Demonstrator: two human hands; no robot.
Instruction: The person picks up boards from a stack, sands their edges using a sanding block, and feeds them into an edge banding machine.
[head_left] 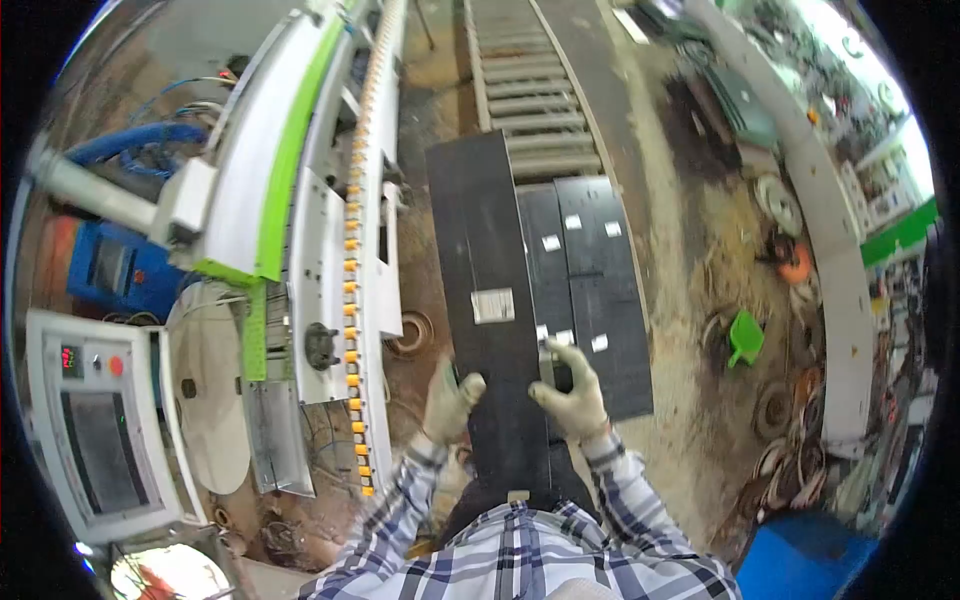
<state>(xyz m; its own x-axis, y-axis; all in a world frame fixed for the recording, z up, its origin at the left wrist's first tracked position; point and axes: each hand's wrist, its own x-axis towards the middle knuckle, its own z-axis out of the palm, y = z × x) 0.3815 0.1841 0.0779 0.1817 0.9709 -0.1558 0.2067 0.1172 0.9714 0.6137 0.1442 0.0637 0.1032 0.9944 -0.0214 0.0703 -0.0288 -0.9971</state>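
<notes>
A long dark panel (470, 235) with a white label stretches out in front of my body, its near end close to my waist. My left hand (452, 402), in a pale work glove, grips the panel's left edge with the thumb on top. On the opposite edge, my right hand (574, 392), also gloved, is closed with its thumb on the top face; the fingers partly curl out of sight. Below and to the right lie several dark panels (605, 290) with small white labels, partly covered by the held one.
A roller conveyor (540, 100) runs away beyond the panels. Left stands a machine with a green-edged cover (285, 150), a line of orange rollers (352, 300) and a control box (105, 430). At right, a green dustpan (745, 338) and scraps lie on the floor.
</notes>
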